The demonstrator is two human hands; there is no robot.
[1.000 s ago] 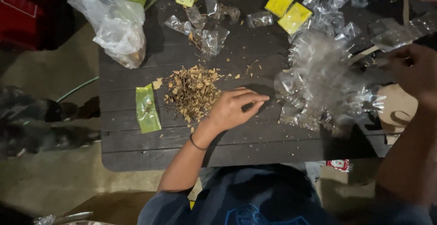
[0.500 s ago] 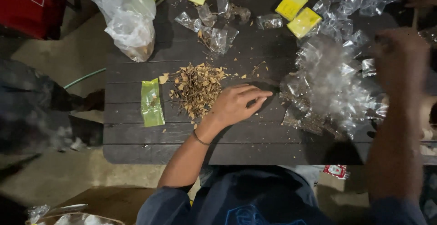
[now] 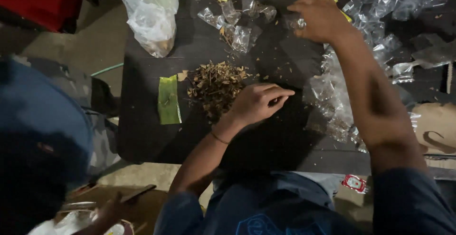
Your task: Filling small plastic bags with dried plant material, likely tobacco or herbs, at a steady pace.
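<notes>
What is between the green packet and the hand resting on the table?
In the head view, a pile of dried brown herb bits lies on the dark table, between the green packet and the left hand.

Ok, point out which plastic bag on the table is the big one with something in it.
The large crumpled clear bag at the table's far left corner. Brownish contents sag in its bottom, and it dwarfs the small clear sachets scattered beside it.

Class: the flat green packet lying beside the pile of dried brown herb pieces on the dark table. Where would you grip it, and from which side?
Probably pinch the flat green packet at its near short end, from the open left side: it lies flat, with herb scraps at its top.
</notes>
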